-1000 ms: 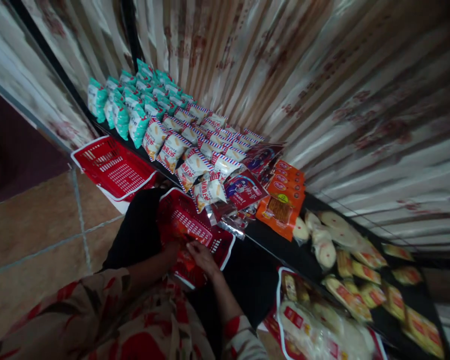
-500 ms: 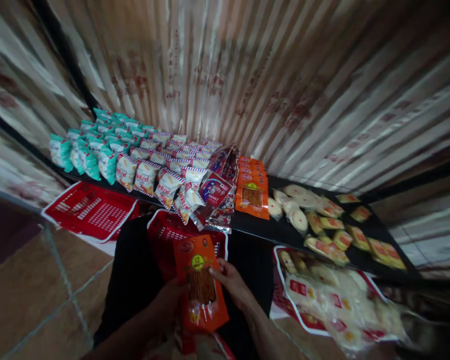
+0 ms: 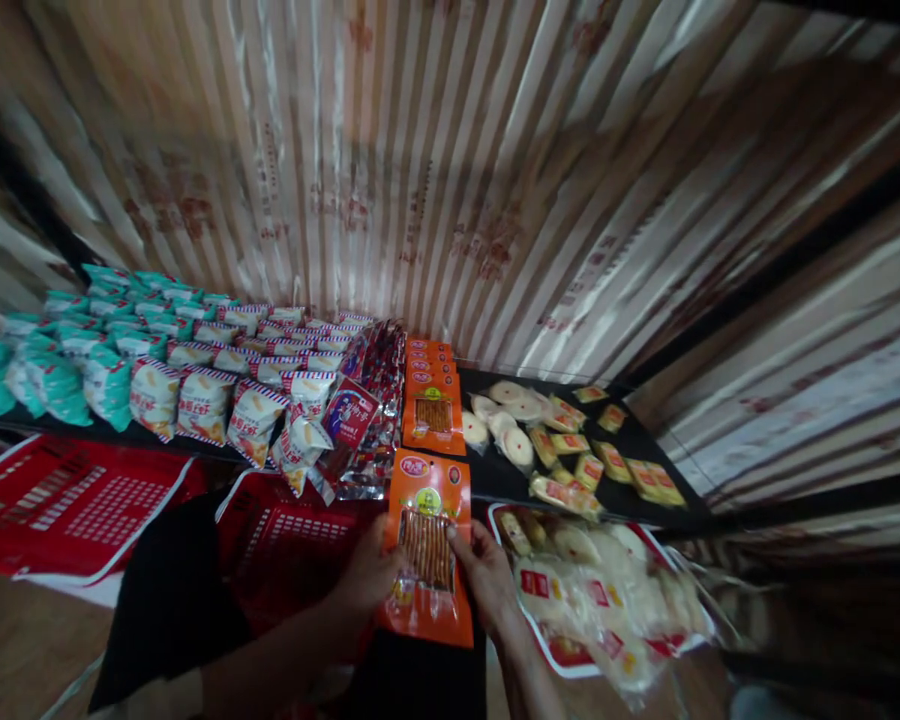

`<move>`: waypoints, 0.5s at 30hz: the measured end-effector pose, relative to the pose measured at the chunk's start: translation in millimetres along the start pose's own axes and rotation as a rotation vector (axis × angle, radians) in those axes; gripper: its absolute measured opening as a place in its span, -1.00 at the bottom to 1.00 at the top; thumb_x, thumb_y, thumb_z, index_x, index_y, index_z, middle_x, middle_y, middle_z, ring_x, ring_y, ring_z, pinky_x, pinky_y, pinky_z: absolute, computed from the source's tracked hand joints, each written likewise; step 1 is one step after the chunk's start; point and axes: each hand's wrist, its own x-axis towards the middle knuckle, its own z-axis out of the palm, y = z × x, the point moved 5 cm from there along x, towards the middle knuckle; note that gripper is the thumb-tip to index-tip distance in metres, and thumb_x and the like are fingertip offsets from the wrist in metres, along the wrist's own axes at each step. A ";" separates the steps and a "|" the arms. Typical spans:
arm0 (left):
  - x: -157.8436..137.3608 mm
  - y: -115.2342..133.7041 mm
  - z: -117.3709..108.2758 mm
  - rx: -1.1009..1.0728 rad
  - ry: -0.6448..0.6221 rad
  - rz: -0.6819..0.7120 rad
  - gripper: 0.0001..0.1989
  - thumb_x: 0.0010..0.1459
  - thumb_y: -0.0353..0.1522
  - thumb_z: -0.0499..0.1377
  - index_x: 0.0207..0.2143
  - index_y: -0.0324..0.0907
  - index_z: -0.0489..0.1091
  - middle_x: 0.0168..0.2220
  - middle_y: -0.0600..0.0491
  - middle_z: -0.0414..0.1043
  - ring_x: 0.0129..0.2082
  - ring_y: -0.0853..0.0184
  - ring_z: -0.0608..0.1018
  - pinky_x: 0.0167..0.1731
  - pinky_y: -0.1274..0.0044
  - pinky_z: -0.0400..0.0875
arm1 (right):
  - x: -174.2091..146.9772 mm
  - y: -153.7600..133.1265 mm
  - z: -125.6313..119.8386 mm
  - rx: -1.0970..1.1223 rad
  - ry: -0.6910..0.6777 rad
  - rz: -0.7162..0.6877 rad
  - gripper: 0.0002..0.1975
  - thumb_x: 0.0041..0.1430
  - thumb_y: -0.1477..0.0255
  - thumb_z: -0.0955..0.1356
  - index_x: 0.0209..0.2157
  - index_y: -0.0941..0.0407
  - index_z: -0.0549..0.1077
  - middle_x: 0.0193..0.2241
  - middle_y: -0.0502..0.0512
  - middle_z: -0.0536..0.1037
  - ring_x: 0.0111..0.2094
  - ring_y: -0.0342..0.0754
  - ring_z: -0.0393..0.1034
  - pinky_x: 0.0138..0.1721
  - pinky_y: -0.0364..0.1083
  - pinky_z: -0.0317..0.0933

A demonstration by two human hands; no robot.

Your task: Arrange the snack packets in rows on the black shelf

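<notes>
Between my two hands is an orange snack packet [image 3: 431, 500], held upright with brown sticks showing through its clear window. My left hand [image 3: 371, 575] grips its left edge, thumb over the front. The right edge is pinched by my right hand [image 3: 484, 565], thumb on the window. Just beyond the packet's top, a row of overlapping orange packets [image 3: 432, 405] lies on the black shelf [image 3: 499, 485]. To their left are shiny dark red packets [image 3: 352, 415]. Flat round white pieces in clear wrap [image 3: 514, 445] lie to their right.
White snack bags [image 3: 255, 415] and teal bags [image 3: 105, 385] stand in rows at the left. Small yellow packets [image 3: 589, 470] lie at the right. Red baskets [image 3: 112, 490] sit below the shelf; another basket [image 3: 551, 660] holds clear-wrapped goods. A striped curtain [image 3: 375, 150] hangs behind.
Both hands have carried the orange packet forward and to the right, up to the shelf's front edge. The camera view has turned right, so the shelf goods appear further left.
</notes>
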 end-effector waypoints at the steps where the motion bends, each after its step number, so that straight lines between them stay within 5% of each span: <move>1: 5.8 7.8 5.8 0.053 0.039 0.075 -0.45 -0.14 -0.48 0.20 -0.01 -0.14 0.28 -0.03 -0.02 0.43 0.06 0.13 0.37 0.03 0.41 0.27 | 8.9 -2.7 -5.9 -0.021 0.027 -0.018 -0.61 -0.07 0.03 0.34 -0.41 0.08 0.41 -0.41 0.07 0.55 -0.40 0.03 0.42 -0.39 -0.07 0.27; 8: 51.7 52.9 42.3 0.386 0.255 0.417 -0.26 -0.10 -0.55 0.10 0.19 -0.27 0.01 0.26 -0.12 0.00 0.26 0.25 0.07 0.23 0.48 -0.07 | 88.9 -37.0 -35.7 -0.270 0.127 -0.221 -0.61 0.01 0.11 0.28 -0.32 0.15 0.44 -0.36 0.14 0.56 -0.34 0.04 0.42 -0.32 -0.08 0.26; 15: 96.5 87.4 65.6 0.733 0.362 0.436 -0.60 -0.02 -0.50 0.08 -0.07 -0.31 0.36 0.15 -0.19 0.15 0.18 0.13 0.20 0.20 0.40 0.03 | 163.2 -67.8 -39.5 -0.601 0.250 -0.266 -0.65 0.09 0.22 0.24 -0.28 0.18 0.49 -0.38 0.17 0.58 -0.34 0.02 0.44 -0.32 -0.08 0.24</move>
